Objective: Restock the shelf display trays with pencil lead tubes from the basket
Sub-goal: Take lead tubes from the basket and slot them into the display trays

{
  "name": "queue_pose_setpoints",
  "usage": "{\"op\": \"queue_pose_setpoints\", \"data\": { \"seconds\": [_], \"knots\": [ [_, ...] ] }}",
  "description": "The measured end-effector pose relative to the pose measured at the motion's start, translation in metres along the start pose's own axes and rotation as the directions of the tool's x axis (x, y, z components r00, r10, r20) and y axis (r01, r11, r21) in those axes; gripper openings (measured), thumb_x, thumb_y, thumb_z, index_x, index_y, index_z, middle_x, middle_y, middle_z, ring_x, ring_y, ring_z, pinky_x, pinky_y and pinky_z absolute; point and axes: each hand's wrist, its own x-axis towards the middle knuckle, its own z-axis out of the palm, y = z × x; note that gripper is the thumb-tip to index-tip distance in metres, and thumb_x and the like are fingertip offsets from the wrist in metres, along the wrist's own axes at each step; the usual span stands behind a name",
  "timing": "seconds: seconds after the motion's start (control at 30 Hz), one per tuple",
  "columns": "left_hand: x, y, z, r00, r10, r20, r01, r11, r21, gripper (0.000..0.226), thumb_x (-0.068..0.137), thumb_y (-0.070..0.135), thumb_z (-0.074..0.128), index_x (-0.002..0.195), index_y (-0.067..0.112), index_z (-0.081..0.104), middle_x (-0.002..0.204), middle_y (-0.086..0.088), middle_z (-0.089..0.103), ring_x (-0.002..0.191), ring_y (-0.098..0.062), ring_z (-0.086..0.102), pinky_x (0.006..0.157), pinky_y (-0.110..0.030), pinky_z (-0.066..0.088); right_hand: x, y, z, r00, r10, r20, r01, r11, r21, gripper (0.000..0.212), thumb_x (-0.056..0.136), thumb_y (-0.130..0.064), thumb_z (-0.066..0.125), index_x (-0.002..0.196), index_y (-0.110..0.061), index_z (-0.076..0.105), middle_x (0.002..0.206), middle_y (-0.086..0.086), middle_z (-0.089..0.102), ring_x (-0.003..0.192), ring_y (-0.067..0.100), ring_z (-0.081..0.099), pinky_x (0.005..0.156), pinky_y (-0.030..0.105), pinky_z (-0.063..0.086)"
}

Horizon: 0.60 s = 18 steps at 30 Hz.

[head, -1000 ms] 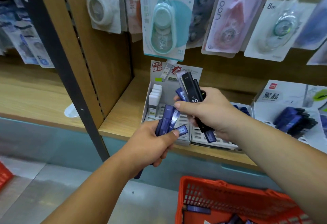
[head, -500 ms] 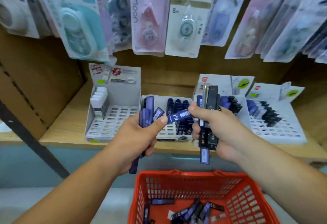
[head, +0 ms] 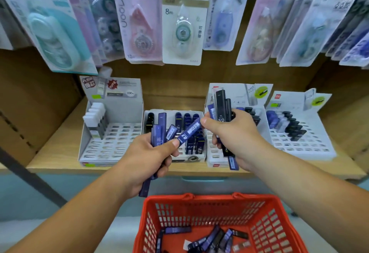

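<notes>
Left hand: the left hand (head: 145, 160) is closed round the left bundle (head: 157, 139), all blue tubes held upright just in front of the middle tray (head: 197, 157), and its thumb pins the lower end of 1 slanted tube (head: 189, 131)
Right hand: the right hand (head: 237, 139) grips the right bundle (head: 221, 109), mostly black tubes with some blue, in front of the middle tray's right edge; its thumb sits on the slanted tube's upper end
Why held so: my reading is a sort by colour, with blue tubes drawn from the mixed right bundle into the left one so each kind goes to matching slots; the thumbs cover the tube's ends, so which hand bears it is unclear
Middle tray: it stands on the shelf (head: 60, 153) with blue and a few black tubes upright in its slots
Neighbours: the left tray (head: 113, 139), just left of the middle tray, is mostly bare slots; 2 right trays (head: 303, 145) stand to its right, filled only at the back
Basket: the basket (head: 199, 204) sits below and in front of the middle tray, with loose tubes (head: 211, 238) left to shelve
Since 1.0 s ago: the view has swung right, so the middle tray is now centred; then no tube spanned the hands
Since 0.5 s ago: both grips and the bridging tube look unchanged
</notes>
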Motion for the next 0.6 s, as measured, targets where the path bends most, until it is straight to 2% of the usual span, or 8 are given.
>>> {"op": "queue_pose_setpoints", "data": {
  "seconds": [0.13,0.23,0.37,0.47,0.57,0.6],
  "knots": [
    [0.006,-0.001,-0.008,0.999,-0.035,-0.014,0.035,0.998,-0.05,0.025,0.1,0.024,0.068,0.094,0.001,0.063,0.059,-0.007,0.056,0.043,-0.019,0.038,0.042,-0.025,0.032,0.01,-0.007,0.005,0.993,-0.018,0.114,0.02,1.0,-0.017,0.01,0.088,-0.019,0.08,0.097,-0.017,0.075,0.065,0.003,0.066,0.057,0.019,0.055,0.055,0.033,0.047],
    [0.011,-0.001,-0.011,0.997,-0.08,-0.006,0.078,0.981,-0.18,0.024,0.1,0.025,0.067,0.093,0.002,0.064,0.065,-0.009,0.059,0.043,-0.017,0.039,0.039,-0.023,0.033,0.015,-0.01,0.011,0.986,-0.045,0.16,0.055,0.997,-0.061,0.01,0.09,-0.016,0.078,0.1,-0.016,0.073,0.056,-0.003,0.064,0.054,0.018,0.053,0.052,0.028,0.046],
    [0.018,0.0,-0.011,0.991,-0.113,-0.075,0.08,0.934,-0.349,0.013,0.101,0.017,0.065,0.102,0.003,0.067,0.073,-0.009,0.062,0.046,-0.012,0.045,0.037,-0.022,0.034,0.017,-0.01,0.012,0.955,-0.089,0.283,0.117,0.99,-0.083,0.019,0.089,-0.016,0.08,0.107,-0.02,0.074,0.066,0.0,0.067,0.057,0.02,0.054,0.058,0.031,0.048],
    [0.022,0.0,-0.012,0.985,-0.157,-0.073,0.111,0.896,-0.43,0.017,0.101,0.013,0.064,0.113,0.002,0.067,0.071,-0.007,0.059,0.049,-0.012,0.046,0.036,-0.021,0.033,0.017,-0.012,0.011,0.916,-0.107,0.387,0.139,0.989,-0.055,0.018,0.087,-0.012,0.082,0.103,-0.019,0.078,0.073,0.009,0.067,0.058,0.021,0.054,0.058,0.032,0.048],
    [0.023,0.001,-0.01,0.985,-0.172,-0.028,0.145,0.897,-0.419,0.015,0.102,0.017,0.063,0.108,0.003,0.064,0.069,-0.007,0.058,0.046,-0.012,0.044,0.035,-0.02,0.031,0.021,-0.015,0.011,0.939,-0.108,0.327,0.151,0.983,-0.107,0.006,0.09,-0.015,0.079,0.094,-0.015,0.074,0.06,0.0,0.064,0.053,0.016,0.053,0.053,0.024,0.046],
    [0.024,0.001,-0.009,0.985,-0.174,-0.012,0.154,0.9,-0.409,0.014,0.102,0.019,0.063,0.103,0.005,0.062,0.069,-0.008,0.058,0.044,-0.012,0.043,0.035,-0.02,0.03,0.023,-0.015,0.012,0.949,-0.108,0.297,0.153,0.98,-0.131,0.009,0.091,-0.019,0.078,0.088,-0.015,0.071,0.056,0.0,0.062,0.051,0.015,0.052,0.051,0.023,0.045]
  ]
}}
